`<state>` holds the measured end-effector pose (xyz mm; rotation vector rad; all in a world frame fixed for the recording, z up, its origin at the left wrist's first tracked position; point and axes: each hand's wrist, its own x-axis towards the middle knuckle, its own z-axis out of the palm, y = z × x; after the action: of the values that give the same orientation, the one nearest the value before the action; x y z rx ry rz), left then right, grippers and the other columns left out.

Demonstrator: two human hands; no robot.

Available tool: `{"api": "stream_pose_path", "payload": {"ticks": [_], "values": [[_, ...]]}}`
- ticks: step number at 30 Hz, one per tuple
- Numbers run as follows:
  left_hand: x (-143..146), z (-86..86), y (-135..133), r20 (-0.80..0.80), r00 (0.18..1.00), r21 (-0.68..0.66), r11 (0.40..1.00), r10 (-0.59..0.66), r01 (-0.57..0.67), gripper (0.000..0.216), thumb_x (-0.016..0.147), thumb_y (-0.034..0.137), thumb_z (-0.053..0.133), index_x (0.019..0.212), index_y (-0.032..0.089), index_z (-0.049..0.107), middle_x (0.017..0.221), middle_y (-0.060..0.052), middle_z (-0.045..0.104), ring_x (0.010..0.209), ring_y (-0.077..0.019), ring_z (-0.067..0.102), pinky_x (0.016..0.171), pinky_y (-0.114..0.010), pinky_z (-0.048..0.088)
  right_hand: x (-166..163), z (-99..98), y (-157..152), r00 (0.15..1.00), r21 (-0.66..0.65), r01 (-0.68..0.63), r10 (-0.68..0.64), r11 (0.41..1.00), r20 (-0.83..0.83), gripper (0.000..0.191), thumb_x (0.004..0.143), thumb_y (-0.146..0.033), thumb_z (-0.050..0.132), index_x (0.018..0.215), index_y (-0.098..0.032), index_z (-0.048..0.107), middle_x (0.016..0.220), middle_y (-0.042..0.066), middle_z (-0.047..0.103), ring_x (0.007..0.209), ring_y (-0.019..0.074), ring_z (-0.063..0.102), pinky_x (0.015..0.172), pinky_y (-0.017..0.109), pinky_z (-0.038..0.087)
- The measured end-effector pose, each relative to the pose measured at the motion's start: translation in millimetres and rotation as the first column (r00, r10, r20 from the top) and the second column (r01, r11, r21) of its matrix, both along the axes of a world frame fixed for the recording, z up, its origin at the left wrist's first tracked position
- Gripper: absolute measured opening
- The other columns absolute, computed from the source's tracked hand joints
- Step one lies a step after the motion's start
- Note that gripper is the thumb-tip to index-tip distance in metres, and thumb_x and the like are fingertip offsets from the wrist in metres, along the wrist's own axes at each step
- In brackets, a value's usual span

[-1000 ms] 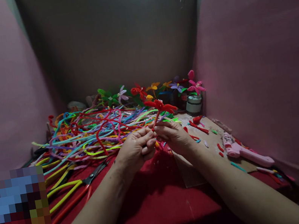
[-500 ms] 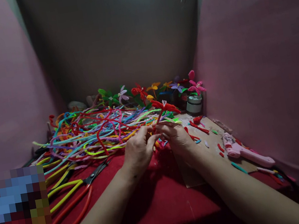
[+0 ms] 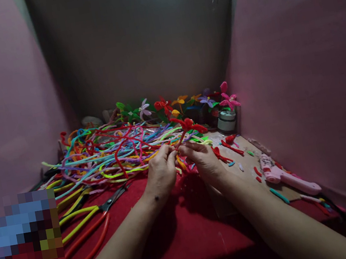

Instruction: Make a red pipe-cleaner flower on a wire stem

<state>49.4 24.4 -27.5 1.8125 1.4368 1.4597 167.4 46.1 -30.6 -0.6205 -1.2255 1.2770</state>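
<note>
A red pipe-cleaner flower [image 3: 188, 124] stands tilted above my hands, its thin stem running down between my fingertips. My left hand [image 3: 162, 166] is closed, thumb and fingers pinching the lower end of the stem. Just to its right, my right hand [image 3: 202, 157] is also closed, its fingers bent at the same stem; part of the grip is hidden. A tangled heap of coloured pipe cleaners [image 3: 123, 149] lies left of and behind my hands.
Scissors [image 3: 106, 204] with yellow and red handles lie at the left. A pink glue gun [image 3: 289, 180] and red scraps [image 3: 234, 148] rest on a board [image 3: 248, 165] at the right. Finished flowers [image 3: 162, 105] and a grey jar [image 3: 226, 122] line the back.
The red flower has turned in my fingers: its white stamens, visible before, no longer show. My hands stay close together, and the whole view has shifted slightly.
</note>
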Motion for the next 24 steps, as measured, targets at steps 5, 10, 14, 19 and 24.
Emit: {"api": "stream_pose_path", "payload": {"ticks": [5, 10, 14, 19, 24], "values": [[1, 5.8, 0, 0.549, 0.815, -0.204, 0.917, -0.183, 0.343, 0.013, 0.078, 0.024, 0.05, 0.068, 0.017, 0.046, 0.046, 0.008, 0.038, 0.034, -0.0032, 0.026, 0.036, -0.017, 0.02, 3, -10.9, 9, 0.998, -0.002, -0.054, 0.054, 0.999, 0.02, 0.012, 0.068, -0.026, 0.066, 0.077, -0.019, 0.071, 0.069, 0.0, 0.062, 0.061, 0.0115, 0.049, 0.062, 0.026, 0.041], [-3, 8.5, -4, 0.768, 0.581, -0.176, 0.783, -0.27, 0.597, 0.016, 0.075, 0.025, 0.058, 0.07, 0.015, 0.047, 0.048, 0.008, 0.038, 0.034, -0.0003, 0.022, 0.035, -0.014, 0.016, 5, -12.7, 13, 0.979, -0.067, -0.186, 0.18, 0.98, -0.092, 0.015, 0.066, -0.025, 0.069, 0.079, -0.019, 0.071, 0.07, 0.001, 0.064, 0.058, 0.0104, 0.048, 0.056, 0.024, 0.039], [-9, 10.5, -5, 0.803, 0.505, -0.171, 0.688, -0.317, 0.705, 0.013, 0.076, 0.024, 0.059, 0.077, 0.013, 0.052, 0.05, 0.009, 0.035, 0.035, 0.0007, 0.02, 0.036, -0.012, 0.018, 5, -5.2, 10, 0.963, -0.11, -0.253, 0.239, 0.961, -0.124, 0.016, 0.063, -0.026, 0.071, 0.077, -0.019, 0.071, 0.063, 0.0, 0.064, 0.056, 0.01, 0.051, 0.052, 0.023, 0.037], [-8, 12.7, -5, 0.688, 0.609, -0.16, 0.736, -0.394, 0.657, 0.017, 0.079, 0.031, 0.055, 0.074, 0.015, 0.05, 0.05, 0.008, 0.039, 0.035, -0.0013, 0.023, 0.035, -0.014, 0.019, 5, -1.3, 7, 0.974, -0.153, -0.166, 0.138, 0.974, -0.181, 0.016, 0.054, -0.022, 0.075, 0.068, -0.019, 0.071, 0.069, 0.002, 0.067, 0.059, 0.0115, 0.055, 0.053, 0.024, 0.039], [0, 7.8, -7, 0.18, 0.965, -0.112, 0.971, -0.191, 0.213, 0.014, 0.077, 0.03, 0.056, 0.08, 0.017, 0.056, 0.06, 0.002, 0.056, 0.046, -0.0092, 0.048, 0.044, -0.021, 0.036, 4, -9.1, 9, 0.978, -0.12, -0.103, 0.079, 0.987, -0.195, 0.01, 0.061, -0.02, 0.072, 0.071, -0.019, 0.07, 0.07, 0.0, 0.066, 0.061, 0.0107, 0.054, 0.058, 0.025, 0.041]]}}
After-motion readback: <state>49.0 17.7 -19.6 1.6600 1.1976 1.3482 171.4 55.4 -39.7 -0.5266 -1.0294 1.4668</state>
